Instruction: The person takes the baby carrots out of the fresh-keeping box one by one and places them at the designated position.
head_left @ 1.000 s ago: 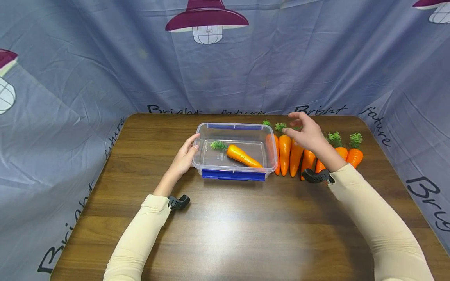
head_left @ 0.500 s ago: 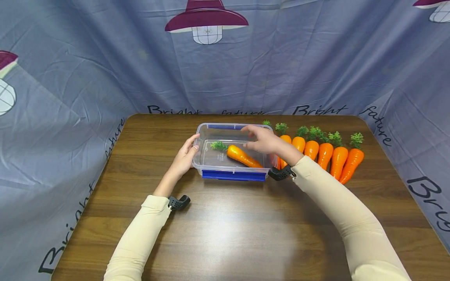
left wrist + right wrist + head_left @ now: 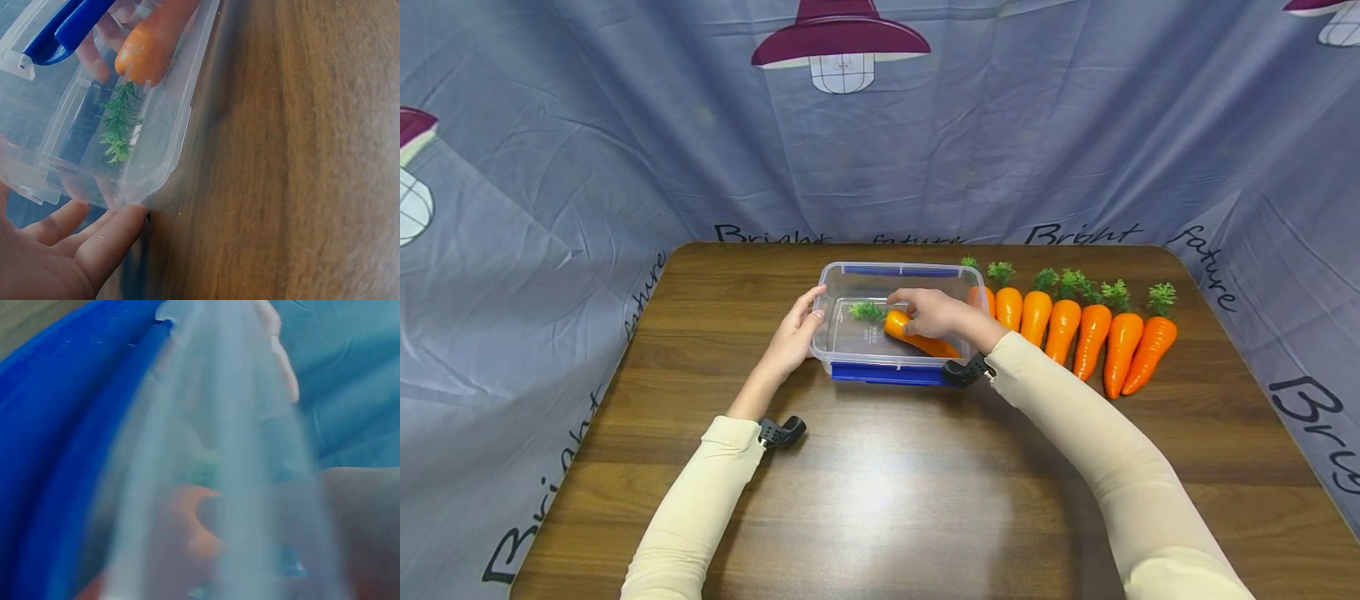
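A clear plastic food container (image 3: 901, 362) with blue clips stands on the table, and one orange carrot (image 3: 942, 347) with a green top lies inside. My left hand (image 3: 792, 337) touches the container's left end, its fingers (image 3: 112, 237) extended against the outer wall in the left wrist view. My right hand (image 3: 934, 315) reaches down inside the container over the carrot. Its thumb lies on the near side of the carrot and its fingers on the far side. The left wrist view shows a fingertip slightly apart from the carrot. The right wrist view is blurred by the container wall.
Several more carrots (image 3: 1092, 337) with green tops lie in a row on the wooden table (image 3: 880, 492), right of the container. The leftmost carrot is partly behind the container's right wall. A blue patterned curtain (image 3: 880, 167) hangs behind and beside the table.
My right hand has moved left from above the row of carrots and lowered into the container, around the carrot there. The left hand, container and carrots look unmoved.
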`<act>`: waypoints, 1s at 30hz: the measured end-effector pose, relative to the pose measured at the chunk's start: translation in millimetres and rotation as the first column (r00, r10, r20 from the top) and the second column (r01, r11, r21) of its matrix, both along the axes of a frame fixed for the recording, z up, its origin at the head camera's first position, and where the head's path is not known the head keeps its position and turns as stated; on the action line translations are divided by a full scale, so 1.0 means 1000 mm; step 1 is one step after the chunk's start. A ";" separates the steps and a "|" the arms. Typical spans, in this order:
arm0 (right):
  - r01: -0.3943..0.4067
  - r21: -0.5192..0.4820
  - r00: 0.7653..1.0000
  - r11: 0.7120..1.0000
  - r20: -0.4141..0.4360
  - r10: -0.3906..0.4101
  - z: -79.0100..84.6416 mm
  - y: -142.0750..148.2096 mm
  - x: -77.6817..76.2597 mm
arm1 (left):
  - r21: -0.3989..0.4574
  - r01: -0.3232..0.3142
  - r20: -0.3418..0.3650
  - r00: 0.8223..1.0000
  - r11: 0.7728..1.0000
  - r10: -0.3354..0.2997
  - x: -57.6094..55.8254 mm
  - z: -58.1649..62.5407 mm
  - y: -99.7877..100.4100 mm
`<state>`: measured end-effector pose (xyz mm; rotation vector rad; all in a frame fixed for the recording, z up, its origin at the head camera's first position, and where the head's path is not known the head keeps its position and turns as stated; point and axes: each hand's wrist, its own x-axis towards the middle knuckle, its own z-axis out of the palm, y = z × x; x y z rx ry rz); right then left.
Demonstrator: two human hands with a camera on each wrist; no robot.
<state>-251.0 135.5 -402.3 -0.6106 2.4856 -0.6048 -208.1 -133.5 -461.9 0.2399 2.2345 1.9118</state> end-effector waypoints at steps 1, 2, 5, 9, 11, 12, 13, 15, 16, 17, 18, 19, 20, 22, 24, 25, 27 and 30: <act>-0.004 0.006 1.000 1.000 -0.003 0.004 -0.002 -0.001 0.001 | -0.002 0.001 -0.002 1.000 1.000 -0.001 0.000 0.000 0.000; -0.010 0.015 1.000 1.000 -0.007 0.010 -0.003 -0.003 0.002 | -0.002 0.002 -0.002 1.000 1.000 -0.002 0.000 0.000 0.000; -0.013 0.047 0.999 0.999 -0.030 0.014 -0.008 -0.006 0.004 | 0.004 0.010 -0.002 1.000 1.000 -0.010 0.000 0.000 0.000; 0.000 0.063 0.999 0.998 -0.047 0.003 -0.010 -0.007 0.006 | 0.007 0.014 -0.001 1.000 1.000 -0.014 0.000 0.001 0.000; 0.002 0.060 0.999 0.998 -0.047 0.001 -0.010 -0.007 0.006 | 0.006 0.010 0.000 1.000 1.000 -0.010 0.000 0.001 0.000; 0.001 0.057 0.999 0.998 -0.047 0.001 -0.010 -0.007 0.006 | 0.004 0.010 -0.001 1.000 1.000 -0.010 0.000 0.001 0.000; 0.000 0.055 0.999 0.999 -0.046 0.003 -0.010 -0.007 0.006 | 0.003 0.008 -0.002 1.000 1.000 -0.008 0.000 0.001 0.000; -0.008 0.057 0.999 0.998 -0.051 0.011 -0.009 -0.008 0.007 | -0.001 0.004 -0.006 1.000 1.000 -0.004 0.000 0.001 0.001; -0.011 0.057 0.998 0.998 -0.054 0.014 -0.009 -0.008 0.007 | -0.002 0.004 -0.007 1.000 1.000 -0.004 0.000 0.001 0.001; -0.015 0.059 0.998 0.998 -0.058 0.019 -0.009 -0.008 0.008 | -0.003 0.005 -0.009 1.000 1.000 -0.005 0.000 0.001 0.000; -0.019 0.059 0.998 0.998 -0.060 0.022 -0.009 -0.008 0.008 | -0.007 0.002 -0.010 1.000 1.000 -0.002 0.000 0.001 0.000; -0.022 0.060 0.998 0.998 -0.061 0.025 -0.009 -0.008 0.008 | -0.009 -0.002 -0.011 1.000 1.000 0.002 0.000 0.001 0.000; -0.024 0.062 0.998 0.998 -0.063 0.028 -0.009 -0.009 0.008 | -0.010 -0.004 -0.010 1.000 1.000 0.003 0.000 0.001 0.000; -0.027 0.063 0.998 0.998 -0.062 0.031 -0.010 -0.009 0.008 | -0.012 -0.004 -0.009 1.000 1.000 0.004 0.000 0.001 0.000; -0.029 0.062 0.997 0.998 -0.064 0.033 -0.010 -0.009 0.008 | -0.012 -0.004 -0.010 1.000 1.000 0.004 0.000 0.001 0.000; -0.029 0.062 0.997 0.998 -0.065 0.033 -0.011 -0.009 0.007 | -0.010 -0.003 -0.010 1.000 1.000 0.003 0.000 0.000 0.000; -0.033 0.062 0.997 0.998 -0.067 0.037 -0.011 -0.009 0.007 | -0.010 -0.003 -0.010 1.000 1.000 0.002 0.000 0.000 -0.001; -0.034 0.060 0.997 0.998 -0.065 0.038 -0.011 -0.008 0.007 | -0.015 -0.007 -0.007 1.000 1.000 0.006 0.001 0.000 -0.001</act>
